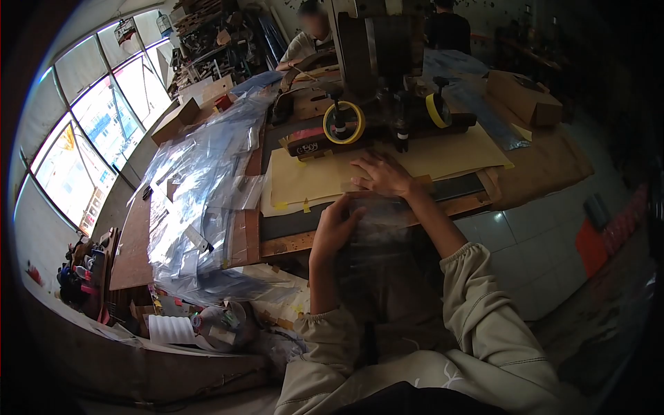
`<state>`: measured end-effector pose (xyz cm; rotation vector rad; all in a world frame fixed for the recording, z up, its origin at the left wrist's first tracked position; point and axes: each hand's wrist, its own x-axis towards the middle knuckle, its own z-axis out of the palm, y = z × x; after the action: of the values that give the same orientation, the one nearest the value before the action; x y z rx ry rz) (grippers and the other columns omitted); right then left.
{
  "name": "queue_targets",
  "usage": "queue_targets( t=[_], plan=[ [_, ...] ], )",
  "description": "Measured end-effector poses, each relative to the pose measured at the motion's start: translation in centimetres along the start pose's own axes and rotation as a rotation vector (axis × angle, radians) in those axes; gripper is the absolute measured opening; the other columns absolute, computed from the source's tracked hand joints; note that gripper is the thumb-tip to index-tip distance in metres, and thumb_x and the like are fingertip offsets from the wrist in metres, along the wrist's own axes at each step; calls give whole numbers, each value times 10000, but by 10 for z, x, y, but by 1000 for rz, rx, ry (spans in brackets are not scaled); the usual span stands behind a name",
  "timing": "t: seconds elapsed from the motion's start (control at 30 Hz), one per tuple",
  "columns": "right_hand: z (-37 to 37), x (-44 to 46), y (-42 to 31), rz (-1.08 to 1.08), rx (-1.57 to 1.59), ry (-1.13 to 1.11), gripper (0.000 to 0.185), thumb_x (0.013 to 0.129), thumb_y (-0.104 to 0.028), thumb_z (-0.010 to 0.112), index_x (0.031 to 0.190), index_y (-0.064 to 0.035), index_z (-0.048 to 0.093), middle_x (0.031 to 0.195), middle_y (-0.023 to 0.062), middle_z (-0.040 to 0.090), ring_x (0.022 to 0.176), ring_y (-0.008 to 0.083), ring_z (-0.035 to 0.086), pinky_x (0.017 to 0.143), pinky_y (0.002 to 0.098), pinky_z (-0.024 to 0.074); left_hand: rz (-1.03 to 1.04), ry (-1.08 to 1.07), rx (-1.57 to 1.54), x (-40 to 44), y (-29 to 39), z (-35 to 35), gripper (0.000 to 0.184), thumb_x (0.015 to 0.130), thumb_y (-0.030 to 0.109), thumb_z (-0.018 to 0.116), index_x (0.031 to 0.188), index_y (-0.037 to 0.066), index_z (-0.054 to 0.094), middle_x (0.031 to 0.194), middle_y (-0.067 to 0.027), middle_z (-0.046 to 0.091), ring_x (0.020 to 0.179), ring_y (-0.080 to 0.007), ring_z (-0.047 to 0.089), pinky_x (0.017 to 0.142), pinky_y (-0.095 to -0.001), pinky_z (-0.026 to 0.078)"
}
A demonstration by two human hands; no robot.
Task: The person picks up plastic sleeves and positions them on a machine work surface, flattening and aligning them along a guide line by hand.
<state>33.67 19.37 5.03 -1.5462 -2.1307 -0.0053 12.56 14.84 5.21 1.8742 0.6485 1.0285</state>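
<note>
My right hand [382, 174] rests on a cream-coloured sheet [311, 173], its fingers spread and pointing left. Beside it, at the front edge of the work surface, my left hand [337, 225] is curled at a clear plastic sheet [380, 223] that hangs down toward my lap. Its fingertips are partly hidden, but the hand appears closed on the plastic's left side. Just beyond my hands, a dark press bar [377, 136] stretches across the cream sheet, with a yellow-rimmed ring [344, 123] on its left part and another [436, 111] on its right.
Shiny clear plastic sheets [200, 187] are heaped on the left of the table. A cardboard box [523, 98] stands at the back right, above brown paper [546, 166]. A tall machine column [377, 52] rises ahead. One person [304, 45] sits behind it; another [448, 31] is farther back.
</note>
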Motion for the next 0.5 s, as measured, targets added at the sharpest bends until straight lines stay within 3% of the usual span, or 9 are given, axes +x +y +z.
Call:
queue_targets(
  t=[0.1, 0.2, 0.3, 0.5],
  plan=[
    [5, -2, 0, -38, -106, 94, 523, 912, -470, 530, 1260, -81, 561, 1226, 129, 524, 1214, 310, 485, 1051, 442, 355, -10, -8, 7, 0, 1, -1, 330, 843, 149, 665, 1167, 86, 649, 665, -47, 488, 619, -113, 394, 587, -277, 375],
    [4, -2, -1, -40, -115, 95, 515, 911, -463, 538, 1252, -78, 565, 1217, 131, 525, 1202, 312, 494, 1035, 436, 374, -43, -14, 2, 0, -1, -2, 335, 841, 151, 668, 1168, 85, 648, 657, -49, 482, 614, -114, 391, 580, -276, 372],
    [2, 1, 2, 32, -1, -27, 608, 897, -578, 483, 1324, -148, 530, 1407, 248, 425, 1333, 388, 388, 1112, 483, 297, -28, 0, 9, 0, -1, -1, 336, 841, 149, 667, 1170, 84, 648, 651, -49, 474, 610, -119, 392, 576, -277, 371],
    [0, 0, 0, -7, 6, 2, 590, 897, -566, 490, 1312, -149, 538, 1340, 216, 479, 1286, 375, 435, 1091, 479, 324, -44, -12, 19, -2, 8, -2, 331, 843, 140, 663, 1169, 83, 651, 669, -53, 492, 614, -126, 401, 592, -274, 380]
  ],
)
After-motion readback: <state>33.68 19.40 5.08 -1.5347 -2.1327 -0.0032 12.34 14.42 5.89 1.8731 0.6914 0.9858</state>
